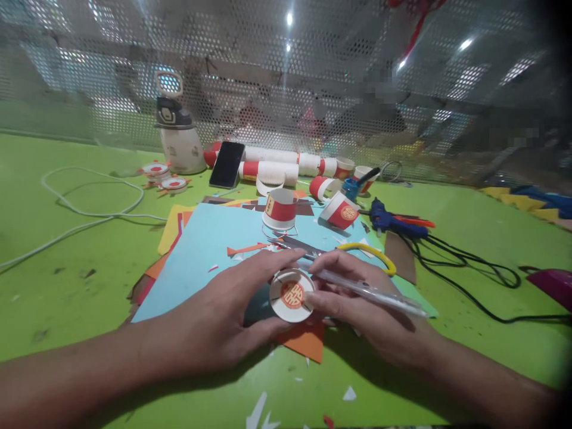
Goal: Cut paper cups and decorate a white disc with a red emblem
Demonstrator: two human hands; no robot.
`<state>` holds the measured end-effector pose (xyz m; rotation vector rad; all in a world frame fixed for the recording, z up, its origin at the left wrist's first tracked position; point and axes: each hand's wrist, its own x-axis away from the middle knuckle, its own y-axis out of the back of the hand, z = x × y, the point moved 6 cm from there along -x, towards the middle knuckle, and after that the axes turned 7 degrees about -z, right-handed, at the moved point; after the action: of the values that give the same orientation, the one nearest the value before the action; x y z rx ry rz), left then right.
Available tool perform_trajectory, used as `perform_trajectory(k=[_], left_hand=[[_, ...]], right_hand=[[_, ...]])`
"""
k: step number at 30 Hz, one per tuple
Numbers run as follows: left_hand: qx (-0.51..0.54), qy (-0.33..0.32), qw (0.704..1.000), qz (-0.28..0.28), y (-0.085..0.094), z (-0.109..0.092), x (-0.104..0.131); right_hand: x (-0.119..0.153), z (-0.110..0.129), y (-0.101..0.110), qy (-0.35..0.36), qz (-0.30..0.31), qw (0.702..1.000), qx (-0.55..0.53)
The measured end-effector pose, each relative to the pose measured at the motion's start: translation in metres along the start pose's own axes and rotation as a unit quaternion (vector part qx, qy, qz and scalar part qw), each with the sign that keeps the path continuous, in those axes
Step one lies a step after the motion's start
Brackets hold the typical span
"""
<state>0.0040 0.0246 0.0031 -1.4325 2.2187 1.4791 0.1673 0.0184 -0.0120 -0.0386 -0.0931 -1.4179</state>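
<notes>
Between my two hands is a round white paper cup piece [292, 296] with a red-and-gold emblem at its middle. My left hand [223, 310] curls around its left side, thumb below and fingers above. With my right hand [370, 307] I grip a clear pen [366, 289], while the thumb presses on the right edge of the round piece. Just beyond the hands lie yellow-handled scissors [386, 262], partly hidden by my right hand. A cut red-and-white paper cup [280, 211] stands on light blue paper [210, 238], and another cup [339, 210] is tilted beside it.
A blue glue gun [384, 217] with a black cord lies right. A phone [227, 165] leans on joined cups [270, 171] at the back. A white bottle [181, 143], small disc-shaped pieces [174, 184] and a white cable [89, 223] are left. Paper scraps [259, 411] lie near the front edge.
</notes>
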Motion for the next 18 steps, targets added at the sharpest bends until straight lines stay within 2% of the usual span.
perform_trajectory(k=[4,8,14,18], left_hand=[[0.030,0.003,0.999,0.030,-0.001,0.001,0.000],[0.070,-0.012,0.997,0.043,-0.003,-0.002,-0.001],[0.024,-0.026,0.999,0.009,0.002,-0.002,-0.002],[0.011,-0.029,0.999,0.007,0.002,0.000,-0.001]], right_hand=[[-0.002,0.007,0.006,0.038,-0.040,0.996,0.074],[0.000,0.008,0.006,0.045,-0.026,0.993,0.106],[0.001,-0.001,0.000,-0.002,0.000,1.000,0.000],[0.000,-0.005,-0.004,-0.031,0.011,0.998,-0.054]])
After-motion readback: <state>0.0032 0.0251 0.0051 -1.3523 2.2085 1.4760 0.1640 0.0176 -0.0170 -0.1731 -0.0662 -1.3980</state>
